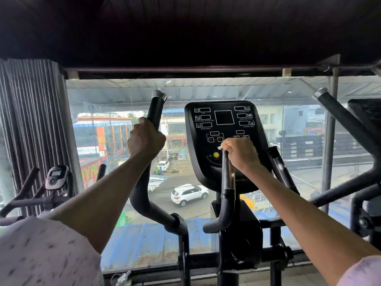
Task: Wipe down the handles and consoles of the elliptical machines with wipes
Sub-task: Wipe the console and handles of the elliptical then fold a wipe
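The left hand (145, 139) grips the long handle (153, 114) of the elliptical, its fingers curled round the black foam a little below the silver end cap. This handle is tall and curved; it bends down and to the right to a joint on the frame.

The right hand (240, 153) grips the top of the short handle (227, 182), which stands just in front of the console (224, 141). The fingers are closed round it, and a small piece of white wipe (220, 147) shows at the thumb side, between the hand and the handle. Most of the wipe is hidden in the hand. Below the hand the short handle has a shiny metal part, then black foam that curves down to the left.

The console is a black panel with rounded corners, white outlined boxes, small white labels, a dark square in the middle and one yellow round button low on the left side. It is tilted toward the person. A second short handle (281, 168) stands at its right edge.

Behind the machine is a big window (185, 162) with a street and a white car (188, 194) below.
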